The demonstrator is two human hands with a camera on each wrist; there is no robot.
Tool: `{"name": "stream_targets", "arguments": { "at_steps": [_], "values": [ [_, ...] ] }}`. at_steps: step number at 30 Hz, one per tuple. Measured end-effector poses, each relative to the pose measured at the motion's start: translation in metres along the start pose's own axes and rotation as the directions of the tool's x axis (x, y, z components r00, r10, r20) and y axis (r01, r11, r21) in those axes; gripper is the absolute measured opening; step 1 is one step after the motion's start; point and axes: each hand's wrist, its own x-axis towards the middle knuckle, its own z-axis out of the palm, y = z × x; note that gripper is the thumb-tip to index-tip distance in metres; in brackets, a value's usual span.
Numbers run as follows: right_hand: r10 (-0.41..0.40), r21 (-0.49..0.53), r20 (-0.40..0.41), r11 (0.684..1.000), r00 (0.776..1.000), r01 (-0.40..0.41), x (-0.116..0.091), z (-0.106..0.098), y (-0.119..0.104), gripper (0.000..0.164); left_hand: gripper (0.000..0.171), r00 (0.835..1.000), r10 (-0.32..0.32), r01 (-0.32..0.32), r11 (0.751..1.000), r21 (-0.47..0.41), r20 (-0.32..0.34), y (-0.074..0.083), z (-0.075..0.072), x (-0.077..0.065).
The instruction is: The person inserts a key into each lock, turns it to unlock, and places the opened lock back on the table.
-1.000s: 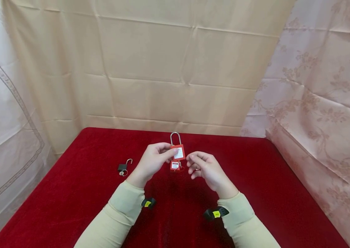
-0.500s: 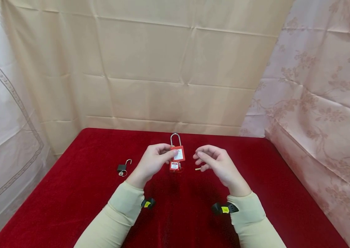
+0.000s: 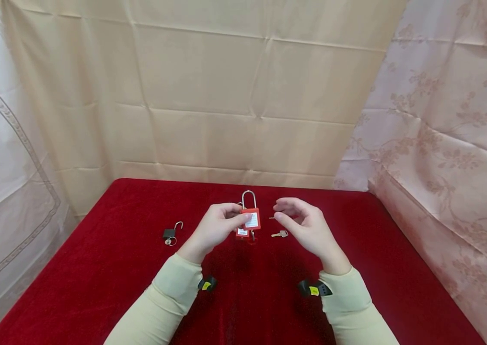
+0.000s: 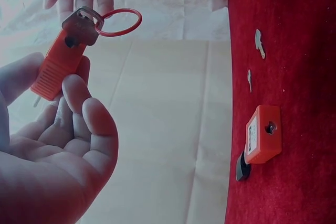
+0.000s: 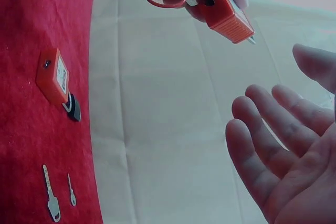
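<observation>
My left hand point(image 3: 219, 225) pinches a red padlock point(image 3: 251, 219) between thumb and fingers, its long steel shackle pointing up. In the left wrist view a key point(image 4: 83, 29) with a red ring point(image 4: 123, 22) is at the padlock's underside. To the right, my right hand point(image 3: 301, 223) hovers apart from the padlock, fingers loosely bent and empty, as the right wrist view shows. A brass key point(image 3: 280, 234) lies on the table just below it, and a smaller key point(image 5: 71, 190) lies beside that one. Behind the held padlock, a second red padlock point(image 4: 264, 135) is partly hidden.
A black padlock point(image 3: 169, 233) with its shackle swung open lies to the left, a ring and key beside it. Red velvet point(image 3: 334, 306) covers the table. Beige cloth point(image 3: 204, 96) hangs behind, and patterned cloth point(image 3: 450, 143) borders the right side.
My right hand has drawn away to the right from the padlock and risen slightly, leaving the brass key in full view. My left hand has shifted the red padlock slightly right and down.
</observation>
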Motion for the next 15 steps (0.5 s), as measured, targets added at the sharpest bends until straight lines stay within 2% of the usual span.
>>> {"name": "stream_targets", "arguments": {
  "at_steps": [7, 15],
  "values": [
    [0.002, 0.003, -0.029, 1.000, 1.000, -0.002, 0.0022, 0.0045, -0.0051, 0.041, 0.025, 0.999, 0.028, -0.028, 0.999, 0.014, 0.017, -0.0014, 0.0043, 0.0005],
    [0.023, 0.089, -0.002, 0.996, 1.000, -0.023, 0.0022, 0.0091, 0.0022, 0.038, 0.025, 0.999, -0.007, 0.005, 0.999, 0.040, 0.042, -0.0011, 0.0084, -0.0001]
  ]
}}
